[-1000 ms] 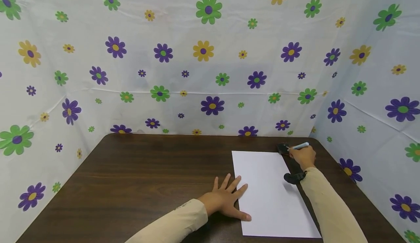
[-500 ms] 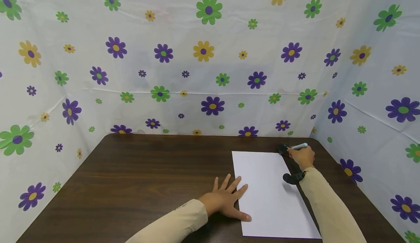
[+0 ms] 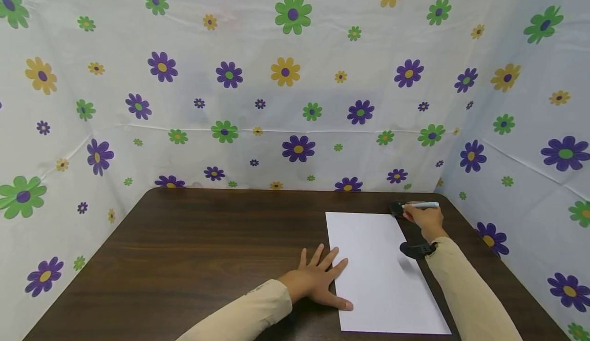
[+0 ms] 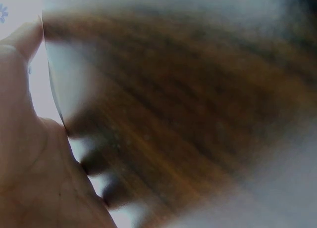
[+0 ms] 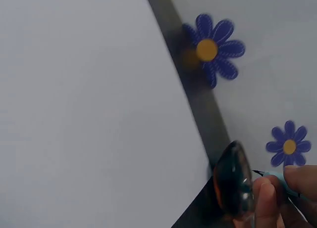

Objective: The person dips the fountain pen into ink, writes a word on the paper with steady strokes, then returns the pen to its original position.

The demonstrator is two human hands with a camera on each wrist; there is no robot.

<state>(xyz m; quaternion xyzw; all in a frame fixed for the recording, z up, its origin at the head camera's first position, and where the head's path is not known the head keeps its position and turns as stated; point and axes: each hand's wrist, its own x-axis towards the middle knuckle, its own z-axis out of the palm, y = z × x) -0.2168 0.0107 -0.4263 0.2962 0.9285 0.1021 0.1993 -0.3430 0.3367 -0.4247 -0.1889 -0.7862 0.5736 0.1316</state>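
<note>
A white sheet of paper (image 3: 382, 269) lies at the right of the dark wooden table. My left hand (image 3: 315, 279) rests with spread fingers across its left edge; the left wrist view shows part of the palm (image 4: 34, 173) and the thumb. My right hand (image 3: 426, 220) pinches a pale blue pen (image 3: 425, 205) beyond the sheet's far right corner. In the right wrist view the pen's thin dark tip (image 5: 258, 172) points left, close beside a dark, glossy, rounded object (image 5: 234, 181) at that corner. No marks show on the paper.
The table (image 3: 207, 259) extends left of the sheet. A white cloth with printed flowers (image 3: 258, 90) hangs behind the table and along both sides. A black wrist strap (image 3: 418, 250) on the right arm overhangs the paper's right edge.
The pen has turned to lie more nearly level, its rear end swinging right and slightly down. My right hand and wrist have shifted slightly. The left hand and the paper have stayed put.
</note>
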